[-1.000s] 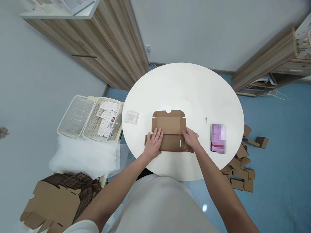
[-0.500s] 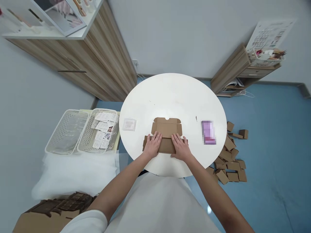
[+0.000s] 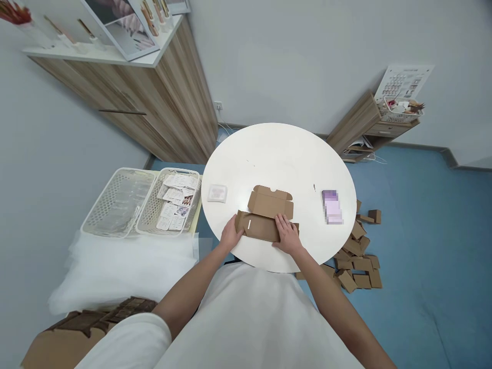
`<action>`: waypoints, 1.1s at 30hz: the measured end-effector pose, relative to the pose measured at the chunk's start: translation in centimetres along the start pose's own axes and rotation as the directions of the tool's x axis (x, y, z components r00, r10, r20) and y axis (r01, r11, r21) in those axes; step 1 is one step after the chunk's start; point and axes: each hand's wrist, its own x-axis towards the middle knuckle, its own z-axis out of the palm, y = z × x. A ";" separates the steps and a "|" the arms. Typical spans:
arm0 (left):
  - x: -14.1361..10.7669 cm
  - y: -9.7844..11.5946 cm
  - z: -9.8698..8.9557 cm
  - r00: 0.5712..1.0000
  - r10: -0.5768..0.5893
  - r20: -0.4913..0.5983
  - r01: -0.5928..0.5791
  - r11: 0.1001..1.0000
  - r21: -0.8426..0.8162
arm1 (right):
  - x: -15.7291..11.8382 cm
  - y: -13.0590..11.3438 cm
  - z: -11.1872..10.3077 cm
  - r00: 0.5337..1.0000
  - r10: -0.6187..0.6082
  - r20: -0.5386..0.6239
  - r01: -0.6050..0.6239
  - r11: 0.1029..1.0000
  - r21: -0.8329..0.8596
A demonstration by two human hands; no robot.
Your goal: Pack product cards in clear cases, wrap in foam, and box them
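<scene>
An unfolded brown cardboard box [image 3: 269, 203] lies near the front of the round white table [image 3: 284, 148], its lid panel pointing away from me and its left end flap raised. My left hand [image 3: 230, 233] grips that left end, thumb on the inner side. On the right part of the base panel rests my right hand [image 3: 287, 234], fingers extended. Left of the box is a small clear packet [image 3: 217, 193]. A purple and pink item [image 3: 332, 207], partly pixelated, sits at the table's right side.
Left of the table stand two white baskets, one with clear bags [image 3: 119, 205], one with printed cards [image 3: 175, 205]. White sheets [image 3: 126, 266] and brown cardboard [image 3: 65, 343] lie below them. Folded boxes [image 3: 355, 256] are heaped on the floor at right. A wooden cabinet [image 3: 184, 92] rises at back left.
My left hand has moved off the panel to the box's left end, which now stands up. The box has turned slightly clockwise. The whole view has shifted a little.
</scene>
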 end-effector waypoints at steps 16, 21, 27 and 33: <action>-1.5 4.0 0.7 0.999 0.037 -0.014 -0.038 0.996 -0.082 | -0.2 -1.6 0.4 0.998 0.035 0.055 -0.033 0.999 -0.040; -1.1 3.1 0.3 0.999 0.023 0.027 -0.023 1.000 0.021 | -0.3 -1.4 0.1 0.997 -0.009 0.076 0.012 0.999 -0.036; -0.5 2.9 0.2 0.993 -0.092 0.069 0.087 0.993 0.075 | -0.3 -1.3 -0.1 0.992 -0.080 0.101 0.084 0.996 -0.030; -0.2 3.4 0.1 0.985 -0.138 0.102 0.116 0.973 0.200 | 0.0 -1.3 0.5 0.993 -0.081 0.086 0.084 0.996 -0.029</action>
